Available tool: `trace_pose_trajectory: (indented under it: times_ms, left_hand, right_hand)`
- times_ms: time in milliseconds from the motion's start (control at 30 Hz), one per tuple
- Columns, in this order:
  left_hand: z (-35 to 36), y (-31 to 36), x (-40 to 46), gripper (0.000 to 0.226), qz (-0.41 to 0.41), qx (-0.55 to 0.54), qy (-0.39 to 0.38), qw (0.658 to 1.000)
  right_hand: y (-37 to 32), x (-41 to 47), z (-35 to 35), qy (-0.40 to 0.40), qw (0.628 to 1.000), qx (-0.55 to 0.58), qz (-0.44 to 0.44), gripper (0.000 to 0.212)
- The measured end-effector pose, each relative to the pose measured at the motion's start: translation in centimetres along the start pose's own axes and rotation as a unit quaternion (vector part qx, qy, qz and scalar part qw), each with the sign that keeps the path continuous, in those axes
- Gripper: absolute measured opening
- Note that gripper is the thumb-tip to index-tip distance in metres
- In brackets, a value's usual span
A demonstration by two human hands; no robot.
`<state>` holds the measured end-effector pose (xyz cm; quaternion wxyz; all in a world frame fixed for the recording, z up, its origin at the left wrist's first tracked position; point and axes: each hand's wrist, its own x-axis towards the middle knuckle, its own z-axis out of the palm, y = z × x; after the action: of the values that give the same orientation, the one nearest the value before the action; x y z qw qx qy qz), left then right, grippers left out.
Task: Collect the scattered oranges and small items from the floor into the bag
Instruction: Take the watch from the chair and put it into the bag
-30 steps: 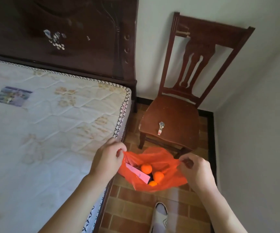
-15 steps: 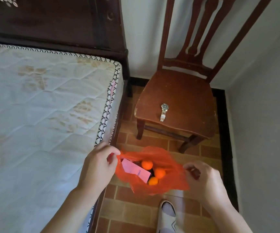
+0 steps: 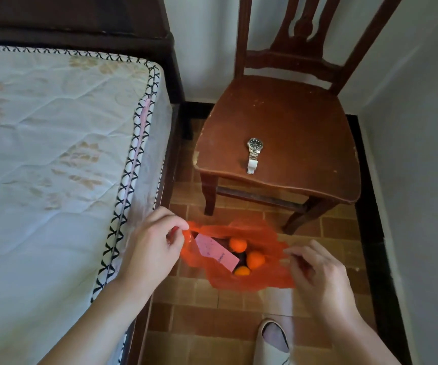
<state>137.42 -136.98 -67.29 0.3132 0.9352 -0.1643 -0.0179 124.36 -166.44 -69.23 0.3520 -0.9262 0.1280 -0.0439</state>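
- Three oranges (image 3: 255, 260) and a pink card (image 3: 216, 252) lie inside the orange bag (image 3: 252, 279), held above the tiled floor (image 3: 212, 325) as before.
- Left hand (image 3: 150, 247) still pinches the bag's left edge with curled fingers.
- Right hand (image 3: 318, 272) pinches the right edge; its fingers are now looser than earlier.
- The chair (image 3: 304, 133) with the watch (image 3: 254, 154) looks nearer and lower in view than a moment ago.

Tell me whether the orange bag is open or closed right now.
Open. The left hand and right hand pinch the orange bag at opposite edges, spreading its mouth; three oranges and a pink card show inside.
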Motion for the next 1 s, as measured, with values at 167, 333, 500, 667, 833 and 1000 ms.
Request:
trace_pose_trajectory:
  times_ms: [167,333,500,667,833,1000]
  left_hand:
    - [3.1,-2.7,1.5,0.017,0.03,0.029,-0.021,0.999]
    - [7.6,-6.5,1.1,0.022,0.061,0.08,-0.081,0.992]
    - [10.7,-10.0,0.2,0.022,0.055,0.158,-0.077,0.983]
    - [10.8,-9.6,2.1,0.022,0.001,0.24,0.001,0.971]
    - [10.6,-7.6,0.6,0.033,0.111,0.188,0.034,0.975]
    - [11.5,-6.8,-0.4,0.064,0.185,0.176,-0.049,0.966]
  right_hand:
    - [3.5,2.9,3.8,0.008,0.993,-0.065,-0.099,0.016]
    - [6.3,4.8,8.5,-0.036,0.985,-0.1,-0.135,0.034]
    - [8.0,5.9,12.1,-0.008,0.984,-0.116,-0.135,0.022]
    - [7.4,6.9,9.4,0.088,0.969,-0.085,-0.213,0.017]
    - [1.8,7.6,9.4,0.041,0.927,-0.176,-0.327,0.041]
    - [1.9,8.6,11.5,-0.09,0.894,-0.334,-0.285,0.073]
